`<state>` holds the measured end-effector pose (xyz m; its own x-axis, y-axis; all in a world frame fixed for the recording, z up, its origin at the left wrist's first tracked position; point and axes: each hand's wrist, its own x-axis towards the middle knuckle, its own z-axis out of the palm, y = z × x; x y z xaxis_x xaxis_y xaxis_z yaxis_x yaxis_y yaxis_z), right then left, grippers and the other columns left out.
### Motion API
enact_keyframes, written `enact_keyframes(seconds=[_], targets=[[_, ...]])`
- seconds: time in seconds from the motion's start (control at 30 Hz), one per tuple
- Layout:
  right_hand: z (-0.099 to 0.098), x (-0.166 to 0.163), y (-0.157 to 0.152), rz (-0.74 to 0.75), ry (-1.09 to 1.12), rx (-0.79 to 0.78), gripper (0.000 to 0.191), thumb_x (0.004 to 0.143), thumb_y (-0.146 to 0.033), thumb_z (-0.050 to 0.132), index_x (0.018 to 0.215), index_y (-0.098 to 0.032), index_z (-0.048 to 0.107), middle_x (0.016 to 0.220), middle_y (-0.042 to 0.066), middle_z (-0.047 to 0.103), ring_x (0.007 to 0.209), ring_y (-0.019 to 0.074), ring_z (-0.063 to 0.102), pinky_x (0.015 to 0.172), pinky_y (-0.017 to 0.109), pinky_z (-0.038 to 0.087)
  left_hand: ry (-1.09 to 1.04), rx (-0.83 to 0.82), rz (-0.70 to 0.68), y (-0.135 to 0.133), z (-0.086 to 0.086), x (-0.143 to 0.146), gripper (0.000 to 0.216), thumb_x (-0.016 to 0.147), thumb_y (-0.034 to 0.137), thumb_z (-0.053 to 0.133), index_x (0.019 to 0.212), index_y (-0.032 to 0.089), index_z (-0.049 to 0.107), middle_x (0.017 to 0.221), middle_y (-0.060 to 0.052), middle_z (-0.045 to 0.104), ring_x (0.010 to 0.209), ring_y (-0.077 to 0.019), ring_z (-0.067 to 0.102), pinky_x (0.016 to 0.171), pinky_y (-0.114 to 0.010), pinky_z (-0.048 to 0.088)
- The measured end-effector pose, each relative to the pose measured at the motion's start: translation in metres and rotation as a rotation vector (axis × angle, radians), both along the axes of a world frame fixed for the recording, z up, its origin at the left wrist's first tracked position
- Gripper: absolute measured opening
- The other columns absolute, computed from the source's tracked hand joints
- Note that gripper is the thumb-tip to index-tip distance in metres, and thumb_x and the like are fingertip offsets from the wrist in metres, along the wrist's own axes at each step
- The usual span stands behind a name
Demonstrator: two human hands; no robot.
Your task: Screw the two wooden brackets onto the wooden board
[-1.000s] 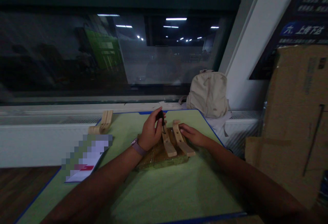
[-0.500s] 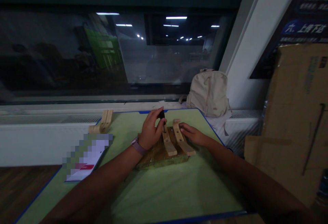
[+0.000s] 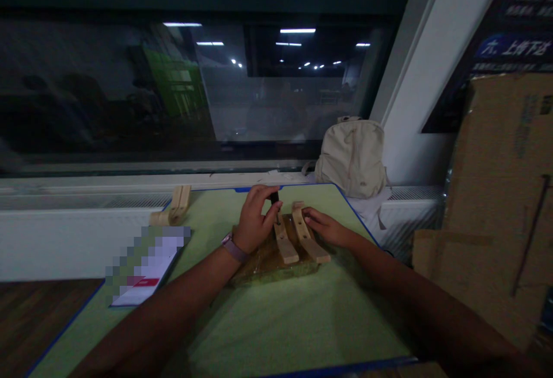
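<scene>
My left hand [image 3: 254, 221] is closed around a small dark tool [image 3: 275, 198], a short screwdriver by its look, held upright with its tip on the left of two pale wooden strips [image 3: 285, 241]. The right wooden strip [image 3: 307, 236] lies beside it, and my right hand [image 3: 325, 227] rests on its far side with fingers laid flat, holding nothing. Both strips lie on a brown board [image 3: 264, 264] on the green mat [image 3: 276, 320]. A purple watch band sits on my left wrist.
More wooden pieces [image 3: 173, 206] lie at the mat's far left corner. A blurred paper [image 3: 143, 271] lies on the left edge. A beige backpack [image 3: 352, 157] sits on the window sill, and cardboard boxes [image 3: 496, 193] stand at the right.
My left fingers have shifted round the tool's top, as if turning it. The right hand and the wooden strips stay where they were.
</scene>
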<state>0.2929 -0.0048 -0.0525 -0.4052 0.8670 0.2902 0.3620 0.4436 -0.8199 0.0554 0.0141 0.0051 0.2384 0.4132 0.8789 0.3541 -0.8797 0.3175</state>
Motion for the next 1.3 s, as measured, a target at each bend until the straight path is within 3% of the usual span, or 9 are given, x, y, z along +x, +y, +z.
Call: enact_keyframes(seconds=[0.2,0.33,0.6,0.77,0.93,1.1,1.3], targets=[[0.0,0.001,0.001,-0.001,0.003,0.004,0.045,0.097,-0.056,0.042,0.117,-0.019,0.058,0.115,0.009,0.064,0.113,0.0247,0.056,0.104,0.046,0.04,-0.037,-0.078,-0.037,0.003,-0.008,0.001,0.034,0.097,0.024,0.044,0.13,0.019,0.049,0.119,-0.012,0.061,0.106,-0.0195,0.062,0.089,-0.036,0.055],[-0.001,0.001,0.002,0.0,0.0,0.007,0.045,0.097,-0.056,0.042,0.116,-0.019,0.058,0.116,0.01,0.064,0.114,0.0252,0.056,0.105,0.046,0.039,-0.04,-0.123,-0.074,0.003,-0.011,0.001,0.035,0.098,0.023,0.04,0.132,0.019,0.047,0.116,-0.012,0.063,0.103,-0.0191,0.064,0.091,-0.037,0.055],[0.0,0.0,0.001,0.008,0.001,0.006,0.044,0.097,-0.056,0.042,0.117,-0.02,0.058,0.116,0.01,0.063,0.114,0.0251,0.056,0.105,0.046,0.039,-0.014,-0.002,-0.033,0.005,-0.006,0.0,0.031,0.089,0.028,0.062,0.118,0.02,0.055,0.1,-0.006,0.062,0.091,-0.0173,0.062,0.082,-0.033,0.055],[0.002,-0.001,0.001,0.007,0.005,0.004,0.047,0.096,-0.059,0.04,0.116,-0.02,0.058,0.115,0.009,0.063,0.113,0.025,0.056,0.104,0.045,0.04,-0.03,-0.099,-0.034,0.004,-0.01,0.001,0.036,0.095,0.026,0.049,0.13,0.019,0.048,0.114,-0.011,0.064,0.098,-0.0185,0.065,0.087,-0.035,0.055],[0.001,-0.001,0.001,0.005,-0.012,0.017,0.047,0.097,-0.058,0.04,0.116,-0.018,0.058,0.114,0.01,0.063,0.113,0.0247,0.056,0.104,0.044,0.04,-0.047,-0.157,-0.118,0.002,-0.01,0.001,0.042,0.097,0.022,0.039,0.139,0.02,0.038,0.11,-0.01,0.066,0.098,-0.0169,0.066,0.087,-0.034,0.055],[0.001,0.0,0.001,-0.005,0.004,0.005,0.047,0.096,-0.057,0.043,0.117,-0.019,0.059,0.116,0.01,0.064,0.113,0.025,0.056,0.104,0.044,0.04,-0.013,-0.096,-0.119,0.002,-0.007,0.0,0.033,0.096,0.025,0.044,0.129,0.021,0.049,0.11,-0.01,0.063,0.1,-0.0186,0.063,0.089,-0.037,0.054],[0.003,0.0,-0.001,0.005,0.011,-0.008,0.044,0.097,-0.056,0.042,0.117,-0.02,0.058,0.117,0.009,0.064,0.113,0.0248,0.057,0.103,0.045,0.042,0.002,-0.01,-0.01,0.002,0.0,-0.001,0.032,0.09,0.026,0.06,0.121,0.022,0.055,0.103,-0.006,0.061,0.097,-0.019,0.06,0.087,-0.036,0.054]])
